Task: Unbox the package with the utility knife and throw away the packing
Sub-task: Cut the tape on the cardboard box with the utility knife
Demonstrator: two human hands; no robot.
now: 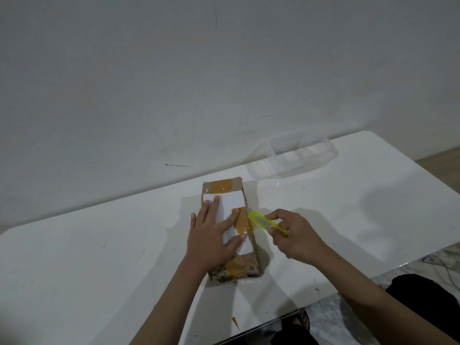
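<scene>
A brown cardboard package (225, 188) lies lengthwise on the white table (99, 257), with a white label and strips of orange-brown tape on top. My left hand (211, 235) lies flat on the package with fingers spread, pressing it down. My right hand (293, 235) grips a yellow-green utility knife (263, 221) just right of the package. The knife's tip touches the package's right edge by the middle tape strip. The blade itself is too small to make out.
A clear plastic container (293, 158) stands at the back right of the table near the wall. A small scrap of orange tape (235, 322) lies near the table's front edge. A marbled floor and a dark-clad leg show at the lower right.
</scene>
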